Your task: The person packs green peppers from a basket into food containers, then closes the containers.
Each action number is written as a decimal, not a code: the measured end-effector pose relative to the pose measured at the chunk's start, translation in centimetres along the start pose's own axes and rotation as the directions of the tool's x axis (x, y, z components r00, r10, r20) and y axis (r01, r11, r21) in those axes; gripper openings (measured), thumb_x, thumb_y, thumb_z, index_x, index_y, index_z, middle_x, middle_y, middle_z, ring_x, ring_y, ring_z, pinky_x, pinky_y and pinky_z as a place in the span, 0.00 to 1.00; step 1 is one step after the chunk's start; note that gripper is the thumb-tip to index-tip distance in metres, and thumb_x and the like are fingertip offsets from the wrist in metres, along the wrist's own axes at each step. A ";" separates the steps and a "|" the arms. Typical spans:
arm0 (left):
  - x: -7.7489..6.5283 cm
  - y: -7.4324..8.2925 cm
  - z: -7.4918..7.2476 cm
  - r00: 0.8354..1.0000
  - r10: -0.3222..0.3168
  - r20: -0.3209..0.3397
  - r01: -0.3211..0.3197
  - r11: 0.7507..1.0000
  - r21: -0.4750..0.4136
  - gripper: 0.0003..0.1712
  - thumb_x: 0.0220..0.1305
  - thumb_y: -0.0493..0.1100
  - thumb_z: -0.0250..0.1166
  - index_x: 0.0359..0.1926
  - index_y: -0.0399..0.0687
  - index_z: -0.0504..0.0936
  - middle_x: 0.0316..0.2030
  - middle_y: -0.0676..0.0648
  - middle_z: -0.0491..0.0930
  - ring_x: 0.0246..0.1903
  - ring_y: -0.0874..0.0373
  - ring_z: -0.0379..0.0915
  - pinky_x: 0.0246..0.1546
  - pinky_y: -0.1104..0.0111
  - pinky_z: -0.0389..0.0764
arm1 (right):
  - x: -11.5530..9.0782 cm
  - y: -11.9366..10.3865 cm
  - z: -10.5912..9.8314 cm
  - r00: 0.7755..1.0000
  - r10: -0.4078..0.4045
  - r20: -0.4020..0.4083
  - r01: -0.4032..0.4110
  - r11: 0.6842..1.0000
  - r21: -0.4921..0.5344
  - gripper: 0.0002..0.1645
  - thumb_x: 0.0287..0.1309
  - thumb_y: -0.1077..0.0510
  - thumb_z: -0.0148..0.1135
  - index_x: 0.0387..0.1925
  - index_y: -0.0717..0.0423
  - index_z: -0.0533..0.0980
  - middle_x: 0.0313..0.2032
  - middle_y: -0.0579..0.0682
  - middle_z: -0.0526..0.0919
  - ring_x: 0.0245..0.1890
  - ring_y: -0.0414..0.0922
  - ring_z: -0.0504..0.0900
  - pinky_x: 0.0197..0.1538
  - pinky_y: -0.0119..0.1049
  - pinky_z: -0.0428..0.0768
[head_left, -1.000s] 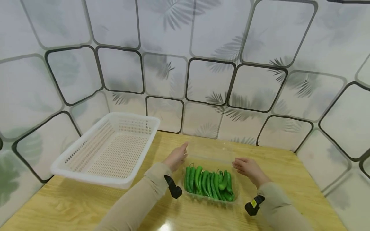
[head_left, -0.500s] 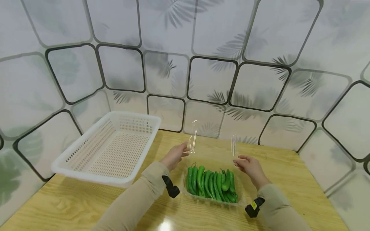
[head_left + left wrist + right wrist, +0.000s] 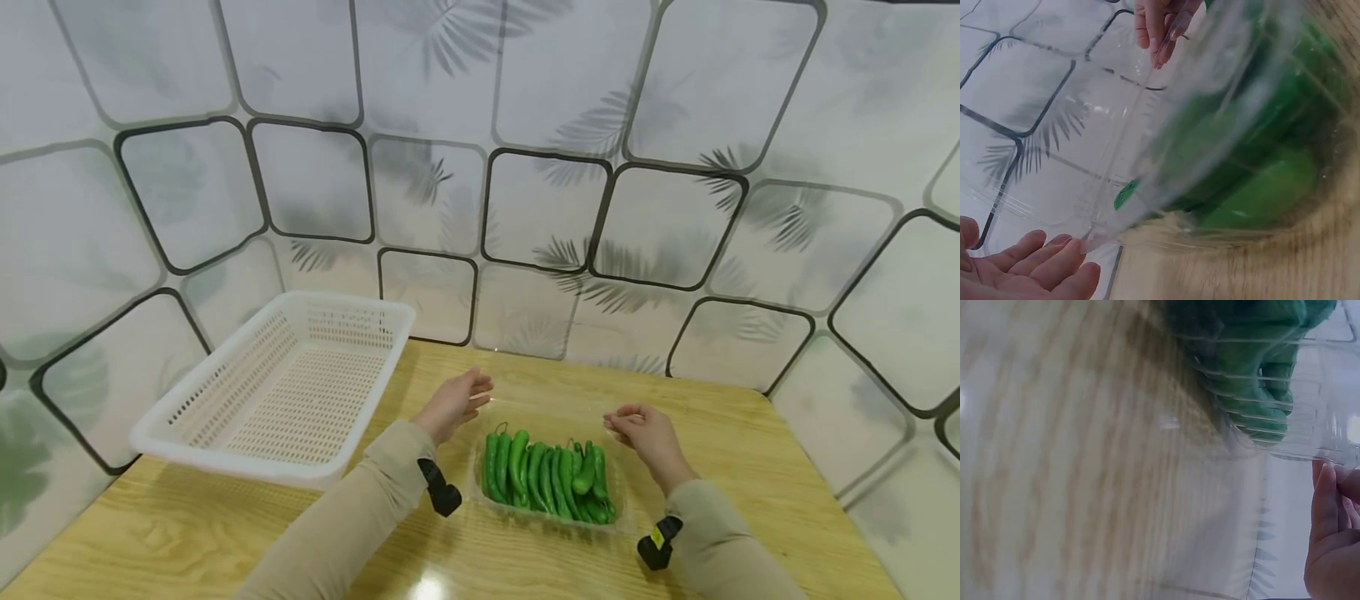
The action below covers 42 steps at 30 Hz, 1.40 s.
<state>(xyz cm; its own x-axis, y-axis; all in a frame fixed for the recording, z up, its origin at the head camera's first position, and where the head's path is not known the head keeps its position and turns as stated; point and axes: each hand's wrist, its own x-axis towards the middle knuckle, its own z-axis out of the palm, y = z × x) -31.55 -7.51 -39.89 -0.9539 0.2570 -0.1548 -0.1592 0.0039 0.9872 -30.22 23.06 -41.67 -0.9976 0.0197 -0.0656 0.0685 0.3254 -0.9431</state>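
A clear plastic clamshell box [image 3: 551, 527] rests on the table, holding a row of long green chili peppers [image 3: 542, 479]. Its see-through lid [image 3: 1029, 209] is open at the far side, faint in the head view. My left hand [image 3: 452, 406] is at the far left corner, palm turned inward, fingers fairly straight and fingertips right at the hinge edge. At the far right corner, my right hand [image 3: 647, 437] pinches the plastic edge between thumb and fingers. Through the box wall in the right wrist view, the pepper ends [image 3: 1260, 394] show.
A large white slotted plastic basket [image 3: 225, 468] sits on the left of the wooden table [image 3: 225, 550]. Behind the table rises a wall covering [image 3: 427, 200] with rounded squares and leaf prints. Each sleeve carries a black wrist camera [image 3: 438, 490].
The lid rises, with bright glints half a second ago, then drops back lower behind the box. My left fingers spread slightly; the right hand stays at its corner.
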 end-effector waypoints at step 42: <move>-1.2 -1.3 -0.8 0.989 0.110 0.097 -0.134 0.949 0.286 0.23 0.72 0.44 0.45 0.60 0.34 0.67 0.57 0.38 0.69 0.60 0.41 0.61 0.59 0.49 0.61 | -5.9 -2.1 -4.0 0.963 0.114 0.244 -0.161 0.970 0.184 0.44 0.69 0.39 0.39 0.69 0.67 0.44 0.35 0.42 0.77 0.29 0.33 0.74 0.35 0.30 0.77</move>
<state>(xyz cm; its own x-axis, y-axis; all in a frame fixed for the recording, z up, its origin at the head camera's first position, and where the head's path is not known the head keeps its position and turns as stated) -30.36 -8.56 -41.03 -0.9365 0.3482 -0.0408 0.0491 0.2455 0.9681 -24.47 26.06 -37.99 -0.9524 -0.1747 -0.2500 0.2276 0.1385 -0.9639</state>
